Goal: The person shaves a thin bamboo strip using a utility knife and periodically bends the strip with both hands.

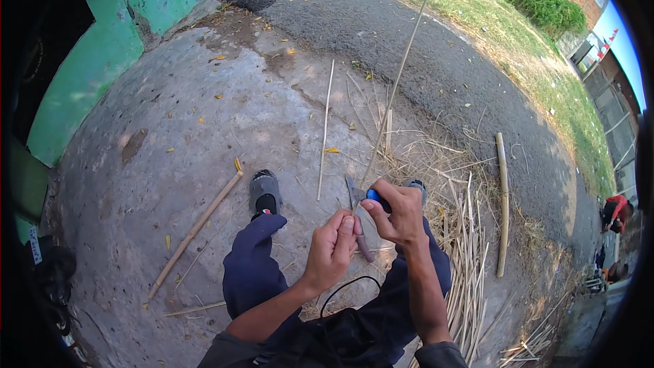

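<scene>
Between my hands runs a long thin bamboo strip (407,51), its far end rising beyond the top edge. My left hand (330,249) pinches the strip near its lower end, thumb and fingers pressed together. Close on its right, my right hand (402,215) is closed around a blue-handled knife (373,197) at the strip. A grey blade (351,191) shows just left of the blue handle; I cannot tell which handle it belongs to. Below the fingers, a brown handle (366,251) shows, partly hidden by my left hand.
Split bamboo strips (466,252) lie heaped by my right leg, with shavings (436,157) beyond. A bamboo pole (503,204) lies to the right, a stick (197,235) to the left, and a pale strip (325,129) ahead. A green wall (95,75) stands left; people (615,215) are far right.
</scene>
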Tool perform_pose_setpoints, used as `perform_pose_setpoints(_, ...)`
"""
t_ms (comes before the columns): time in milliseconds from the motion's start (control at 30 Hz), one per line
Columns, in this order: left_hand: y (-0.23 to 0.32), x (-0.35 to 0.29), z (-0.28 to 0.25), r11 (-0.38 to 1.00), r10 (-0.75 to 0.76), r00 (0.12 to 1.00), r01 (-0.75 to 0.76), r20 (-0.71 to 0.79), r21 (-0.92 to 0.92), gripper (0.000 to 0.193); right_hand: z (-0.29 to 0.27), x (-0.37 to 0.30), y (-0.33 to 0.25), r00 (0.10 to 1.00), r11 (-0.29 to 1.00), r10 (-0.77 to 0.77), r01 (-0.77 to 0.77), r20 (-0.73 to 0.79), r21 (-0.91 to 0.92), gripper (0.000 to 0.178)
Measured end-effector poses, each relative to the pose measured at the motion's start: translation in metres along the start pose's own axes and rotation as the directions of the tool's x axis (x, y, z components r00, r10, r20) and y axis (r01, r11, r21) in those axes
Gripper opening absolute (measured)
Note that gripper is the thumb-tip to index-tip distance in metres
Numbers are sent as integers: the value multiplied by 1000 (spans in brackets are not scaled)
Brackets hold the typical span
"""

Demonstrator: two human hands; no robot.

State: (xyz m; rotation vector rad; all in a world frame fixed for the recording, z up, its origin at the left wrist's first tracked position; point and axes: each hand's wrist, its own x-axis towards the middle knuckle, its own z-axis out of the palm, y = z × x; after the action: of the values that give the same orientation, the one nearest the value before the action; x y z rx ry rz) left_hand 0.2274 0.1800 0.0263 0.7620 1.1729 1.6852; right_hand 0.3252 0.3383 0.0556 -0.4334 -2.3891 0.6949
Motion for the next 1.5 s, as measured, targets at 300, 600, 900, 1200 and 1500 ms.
perform_pose_setpoints(300,12,3,0,995,-56,997,52,-49,-85,30,2,2,-1,1000,999,15,-16,-21,-38,33)
perform_pose_setpoints(600,6,2,-1,994,-55,997,50,-52,-93,29,9,0,-1,999,1000,-9,8,-42,-29,33)
perform_pose_setpoints(900,13,6,0,991,-81,996,78,-24,-108,30,5,8,-1,998,998,-10,6,-58,-69,35)
perform_pose_setpoints(1200,-3,-2,2,998,-31,999,31,-12,60,29,-30,13,21,923,987,140,-160,-357,-28,34)
perform_pose_setpoints(1500,13,6,-1,977,-148,987,155,59,-149,29,-7,-7,5,998,995,64,-64,2,82,33)
